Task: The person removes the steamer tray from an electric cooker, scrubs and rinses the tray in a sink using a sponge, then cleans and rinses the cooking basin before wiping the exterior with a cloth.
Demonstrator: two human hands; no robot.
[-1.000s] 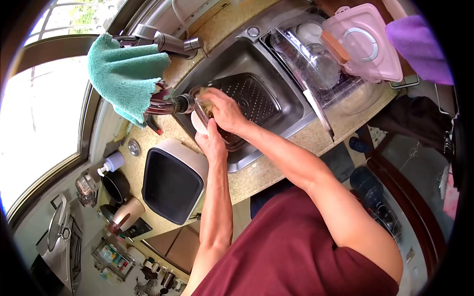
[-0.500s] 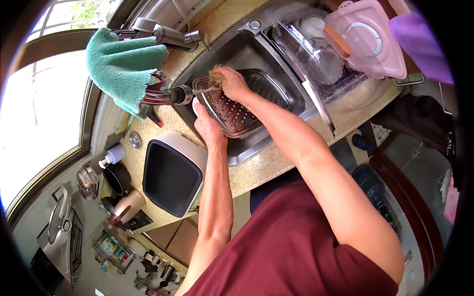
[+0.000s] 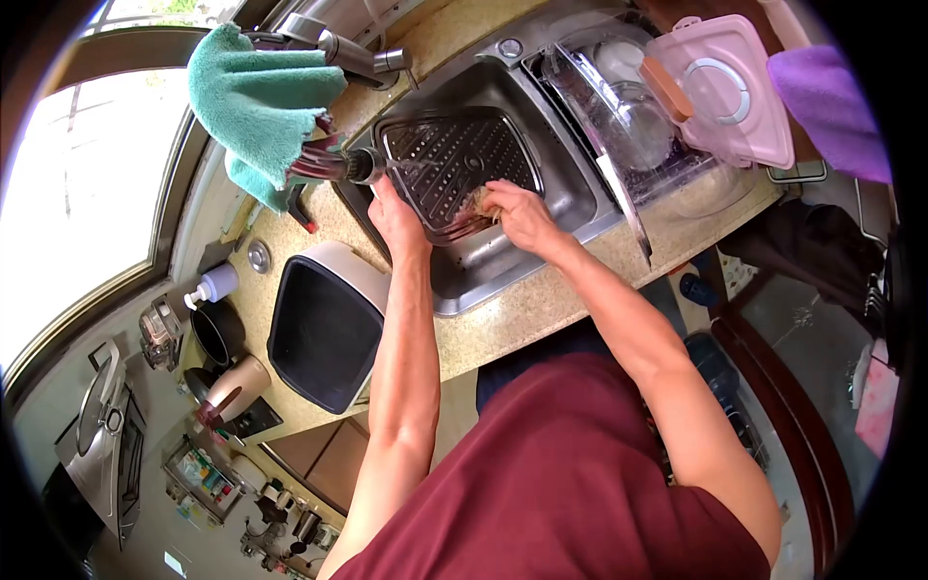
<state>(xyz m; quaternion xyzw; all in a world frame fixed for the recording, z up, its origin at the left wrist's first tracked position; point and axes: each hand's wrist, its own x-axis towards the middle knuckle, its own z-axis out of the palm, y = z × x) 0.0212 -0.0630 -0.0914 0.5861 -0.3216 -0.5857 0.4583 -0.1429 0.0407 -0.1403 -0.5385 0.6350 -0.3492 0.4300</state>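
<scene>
A dark perforated metal tray (image 3: 440, 145) with rounded corners is held inside the steel sink (image 3: 572, 179). My left hand (image 3: 398, 224) grips the tray's left edge, close beneath the faucet spout (image 3: 364, 165). A thin stream of water runs from the spout onto the tray. In my right hand (image 3: 523, 218) is a tan, fibrous scrubber (image 3: 475, 206), pinched in closed fingers. It presses on the tray's near side, where brownish wet residue shows. My fingers partly cover the scrubber.
Left of the sink, a black-lined square bin (image 3: 324, 329) stands on the counter. A green cloth (image 3: 256, 106) drapes over the faucet. Right of the sink, a dish rack holds clear containers, a knife (image 3: 623, 208) with its blade jutting out, and a pink lid (image 3: 730, 92).
My right hand has moved the scrubber from the tray's far left edge to its near side. The tray's tilt has changed, so more of its surface shows. My left hand keeps its edge grip.
</scene>
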